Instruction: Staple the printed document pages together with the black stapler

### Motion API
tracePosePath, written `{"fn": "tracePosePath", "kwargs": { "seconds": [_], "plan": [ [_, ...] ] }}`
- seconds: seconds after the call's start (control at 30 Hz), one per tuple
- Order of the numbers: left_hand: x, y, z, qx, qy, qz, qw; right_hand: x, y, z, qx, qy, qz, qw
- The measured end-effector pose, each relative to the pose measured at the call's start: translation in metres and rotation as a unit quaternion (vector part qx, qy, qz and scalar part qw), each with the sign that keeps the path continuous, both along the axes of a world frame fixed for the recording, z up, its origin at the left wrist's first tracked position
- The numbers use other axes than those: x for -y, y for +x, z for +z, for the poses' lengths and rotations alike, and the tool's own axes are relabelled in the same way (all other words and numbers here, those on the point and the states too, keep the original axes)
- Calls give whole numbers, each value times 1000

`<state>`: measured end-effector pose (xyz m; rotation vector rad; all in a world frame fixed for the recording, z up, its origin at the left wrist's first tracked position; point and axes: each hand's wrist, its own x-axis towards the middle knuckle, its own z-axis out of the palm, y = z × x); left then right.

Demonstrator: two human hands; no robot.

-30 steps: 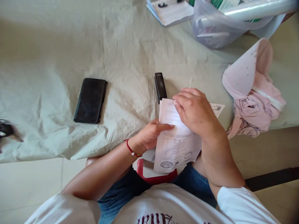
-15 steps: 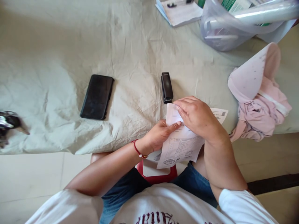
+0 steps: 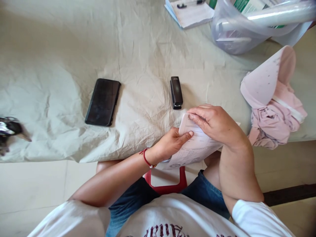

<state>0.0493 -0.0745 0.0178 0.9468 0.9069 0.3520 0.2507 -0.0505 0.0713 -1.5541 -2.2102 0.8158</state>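
Printed papers [image 3: 195, 148] are held between my two hands at the table's front edge, tilted, with lines of text and a round stamp near the bottom. My left hand [image 3: 172, 144] pinches their left side, thumb on top and fingers hidden underneath. At the upper edge my right hand [image 3: 216, 123] is closed over the papers, its thumb pressing near the top corner. Just beyond them a black stapler [image 3: 176, 92] lies on the cloth, touched by neither hand.
A black phone [image 3: 103, 102] lies to the left, and keys [image 3: 10, 128] sit at the far left edge. On the right is a crumpled pink cap [image 3: 274, 98]. Behind it are a plastic bag [image 3: 229, 36] and a notepad [image 3: 190, 14] with a pen. A red-rimmed stool [image 3: 165, 188] shows between my legs.
The papers have tilted and shifted slightly right, so less of their lower part shows. My right hand has moved a little right and toward me, away from the stapler.
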Motion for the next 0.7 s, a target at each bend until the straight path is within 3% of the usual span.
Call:
{"fn": "tracePosePath", "kwargs": {
  "seconds": [0.1, 0.2, 0.4, 0.53, 0.7],
  "plan": [
    [-2, -1, 4, -22, 31, -37, 999, -3, 0, 0, -65, -38, -13, 997],
    [-5, -1, 8, -16, 18, -35, 999, -4, -3, -3, -90, -59, -43, 993],
    [0, 0, 5, 15, -46, 45, 998, -13, 3, -15, -83, -75, -114, 987],
    [7, -4, 1, 9, -105, 68, 992, -21, 5, -30, -80, -118, -100, 985],
    [5, -8, 6, 52, -205, 146, 966, -27, 6, -38, -71, -115, -99, 986]
  ]
}}
